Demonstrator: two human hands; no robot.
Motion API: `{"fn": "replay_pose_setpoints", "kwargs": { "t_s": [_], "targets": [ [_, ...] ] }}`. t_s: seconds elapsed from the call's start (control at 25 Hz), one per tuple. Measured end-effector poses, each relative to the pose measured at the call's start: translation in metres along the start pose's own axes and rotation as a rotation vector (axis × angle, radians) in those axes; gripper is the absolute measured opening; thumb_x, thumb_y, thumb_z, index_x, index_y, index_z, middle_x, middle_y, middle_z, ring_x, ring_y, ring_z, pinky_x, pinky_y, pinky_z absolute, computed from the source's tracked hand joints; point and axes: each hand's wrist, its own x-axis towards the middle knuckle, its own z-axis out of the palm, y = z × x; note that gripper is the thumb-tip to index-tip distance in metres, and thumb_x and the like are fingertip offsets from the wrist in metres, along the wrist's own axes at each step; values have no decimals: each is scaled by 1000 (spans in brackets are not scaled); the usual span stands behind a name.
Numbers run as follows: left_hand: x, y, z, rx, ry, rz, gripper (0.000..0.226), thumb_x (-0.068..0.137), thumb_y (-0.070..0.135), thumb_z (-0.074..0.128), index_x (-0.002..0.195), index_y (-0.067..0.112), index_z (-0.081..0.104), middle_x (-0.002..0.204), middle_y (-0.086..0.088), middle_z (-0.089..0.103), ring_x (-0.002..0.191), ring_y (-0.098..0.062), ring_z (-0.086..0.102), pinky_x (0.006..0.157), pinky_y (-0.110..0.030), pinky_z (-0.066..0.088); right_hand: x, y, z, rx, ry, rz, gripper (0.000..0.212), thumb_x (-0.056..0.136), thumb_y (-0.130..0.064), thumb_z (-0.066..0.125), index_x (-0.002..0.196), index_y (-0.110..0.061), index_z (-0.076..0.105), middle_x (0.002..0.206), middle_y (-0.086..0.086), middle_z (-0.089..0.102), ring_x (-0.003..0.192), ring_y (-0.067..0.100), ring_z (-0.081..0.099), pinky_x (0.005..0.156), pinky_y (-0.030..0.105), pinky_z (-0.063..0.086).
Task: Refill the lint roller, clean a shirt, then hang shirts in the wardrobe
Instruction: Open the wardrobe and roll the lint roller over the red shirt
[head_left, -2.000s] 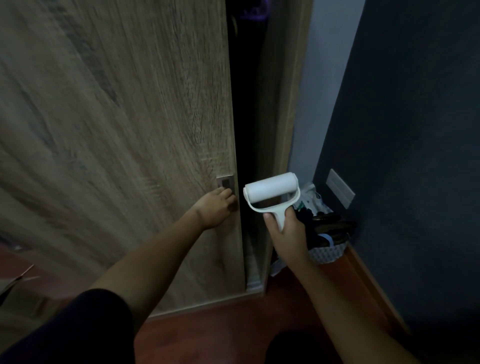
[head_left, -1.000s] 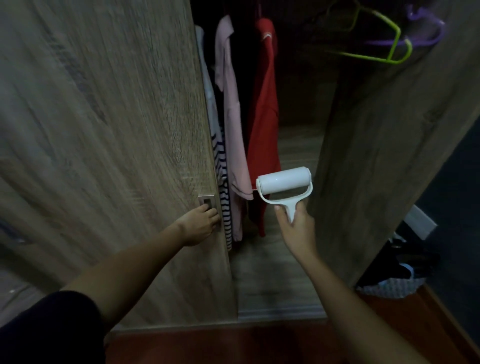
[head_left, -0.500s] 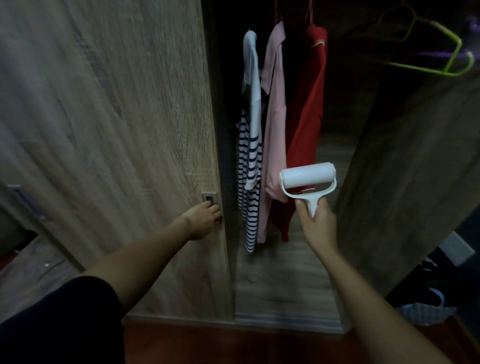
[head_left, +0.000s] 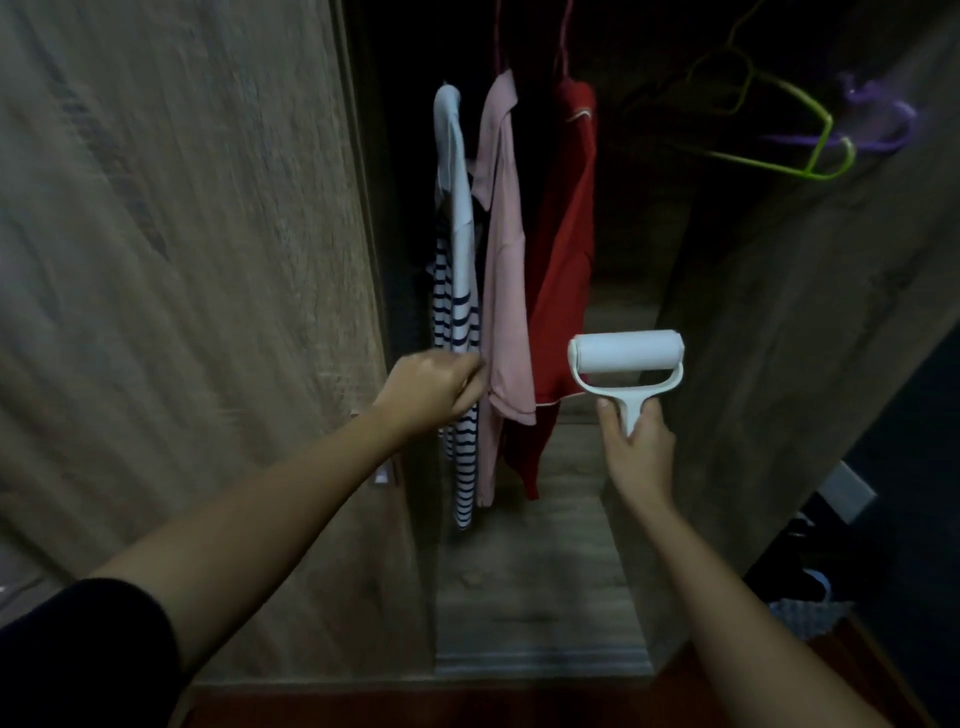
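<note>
Wardrobe (head_left: 779, 338) is open, with the wardrobe door (head_left: 208, 312) standing at the left. Three shirts hang inside, side by side: striped shirt (head_left: 457, 312) at the left, pink shirt (head_left: 506, 291) in the middle, red shirt (head_left: 566, 234) at the right. Far right on the rail, a green hanger (head_left: 795, 135) and a purple hanger (head_left: 878, 119) hang bare.

Our right hand (head_left: 636, 447) is wrapped round the handle of the lint roller (head_left: 626, 353). The drum is level, just right of the red shirt's hem and, as far as we can see, not touching it. Our left hand (head_left: 431, 387) is at the lower part of the striped and pink shirts, fingers curled. Blur hides whether it pinches cloth; we cannot tell.

Our reading: we are choosing a shirt to clean. To do it well:
- Take one hem and draw that shirt taut, clear of its neighbours.
- Lay the drum flat and roll downward in straight, light passes.

Slack cloth would likely bunch and cling to the sheet. A hard tug could pull the shirt off its hanger.
</note>
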Motion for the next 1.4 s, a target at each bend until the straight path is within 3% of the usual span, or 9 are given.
{"fn": "replay_pose_setpoints", "kwargs": {
  "t_s": [0.2, 0.36, 0.48, 0.64, 0.76, 0.92, 1.12, 1.28, 1.4],
  "targets": [
    [119, 40, -12, -385, 172, -512, 48, 90, 39, 50, 126, 6, 54, 80, -14, 69, 76, -28, 65, 70, -35, 52, 35, -1, -25, -42, 54, -22, 26, 89, -26, 59, 92, -1, 52, 84, 15, 64, 75, 25, 57, 60, 26, 31],
    [168, 56, 17, -454, -49, -821, 41, 84, 41, 61, 97, 2, 63, 96, -18, 68, 94, -35, 63, 71, -31, 44, 73, -5, -43, -24, 58, -52, 27, 89, -24, 59, 93, 1, 52, 81, 7, 59, 72, 21, 52, 59, 25, 31],
    [167, 72, 15, -502, -29, -724, 32, 85, 37, 61, 91, 6, 64, 84, -10, 61, 84, -27, 60, 67, -27, 35, 107, -2, -52, -12, 28, -84, 28, 89, -27, 58, 92, 0, 51, 80, 7, 60, 72, 23, 55, 59, 26, 33],
    [138, 65, -22, -556, 217, -689, 22, 93, 29, 54, 87, 8, 57, 76, -8, 61, 72, -22, 58, 61, -30, 34, 153, -2, -50, -36, -67, -90, 30, 88, -40, 54, 91, -11, 48, 78, 8, 63, 73, 29, 59, 66, 38, 47],
    [112, 42, -62, -376, 388, -766, 19, 93, 25, 54, 82, 9, 50, 58, 0, 51, 55, -18, 48, 55, -31, 27, 174, -25, -36, 45, -201, -176, 25, 89, -36, 55, 93, -13, 50, 75, 2, 60, 70, 20, 58, 61, 32, 44],
    [92, 10, -108, -115, 511, -753, 19, 89, 23, 62, 87, 5, 66, 69, -3, 60, 62, -16, 54, 55, -22, 29, 179, -75, 2, 231, -302, -223, 22, 92, -34, 51, 96, -14, 43, 74, -4, 56, 63, 10, 53, 56, 28, 38],
    [87, -20, -125, -30, 569, -781, 24, 90, 26, 60, 78, 6, 65, 65, -2, 57, 56, 2, 49, 54, -8, 33, 151, -133, 53, 389, -445, -338, 18, 96, -33, 42, 97, -16, 48, 62, -3, 55, 42, 2, 55, 44, 17, 41],
    [88, -39, -123, -34, 582, -887, 40, 90, 34, 58, 68, 1, 57, 60, -17, 54, 54, -5, 41, 50, -18, 30, 101, -118, 80, 315, -550, -381, 22, 96, -36, 44, 95, -16, 53, 70, 12, 65, 64, 28, 62, 52, 33, 34],
    [89, -44, -123, -35, 577, -879, 43, 91, 32, 57, 66, -3, 54, 62, -24, 55, 57, -14, 42, 49, -17, 29, 40, -77, 78, 285, -774, -393, 15, 95, -36, 46, 90, -22, 51, 65, -2, 60, 73, 31, 64, 54, 28, 29]
  ]
}}
